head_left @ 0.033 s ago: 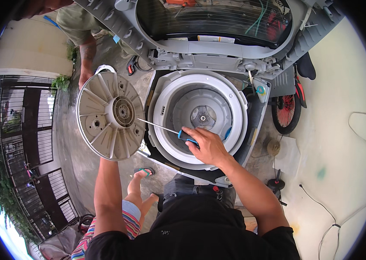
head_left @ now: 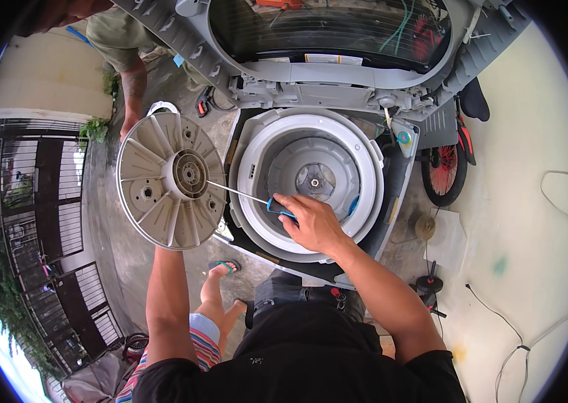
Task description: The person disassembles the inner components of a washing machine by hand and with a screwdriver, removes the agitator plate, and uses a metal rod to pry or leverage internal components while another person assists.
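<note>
At centre left of the frame, the pulsator hides the left hand. The right hand covers part of the screwdriver. The top edge crops the raised lid and, upper left, the co-worker.

A: Identify the supporting surface.

B: A grey, stained concrete floor.

A: List the items resting directly on it.

B: Centre: a grey-and-white, square-bodied top-loading washing machine. Beyond its far left corner: a black-and-red handheld tool. Right side: a bicycle wheel with black tyre and red spokes. Near left: a dark-soled, green-strapped flip-flop, worn on a foot.
</note>
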### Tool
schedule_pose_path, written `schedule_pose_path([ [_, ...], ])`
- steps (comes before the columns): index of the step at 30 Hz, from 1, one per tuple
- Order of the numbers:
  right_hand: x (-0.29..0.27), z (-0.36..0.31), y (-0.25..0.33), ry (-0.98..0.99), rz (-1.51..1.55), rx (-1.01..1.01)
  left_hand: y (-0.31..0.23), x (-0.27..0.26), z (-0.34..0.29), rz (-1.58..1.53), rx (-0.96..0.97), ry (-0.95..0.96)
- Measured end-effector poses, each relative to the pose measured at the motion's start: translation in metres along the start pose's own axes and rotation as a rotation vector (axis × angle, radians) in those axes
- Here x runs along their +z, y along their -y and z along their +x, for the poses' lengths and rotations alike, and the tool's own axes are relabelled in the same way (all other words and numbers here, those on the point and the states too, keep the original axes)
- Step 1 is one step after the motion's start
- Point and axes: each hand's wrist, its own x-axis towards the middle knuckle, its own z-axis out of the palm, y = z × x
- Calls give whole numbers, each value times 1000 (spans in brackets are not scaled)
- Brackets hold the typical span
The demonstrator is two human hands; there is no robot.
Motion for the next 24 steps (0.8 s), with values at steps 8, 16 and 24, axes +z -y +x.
schedule_pose_path([
  [8, 13, 24, 8, 36, 35, 21, -4, -1, 2, -49, 8, 2],
  [16, 7, 48, 13, 71, -15, -31, -18, -16, -6, -90, 62, -33],
  [24, 27, 73, 4, 126, 24, -71, -46, -38, -7, -131, 142, -73],
])
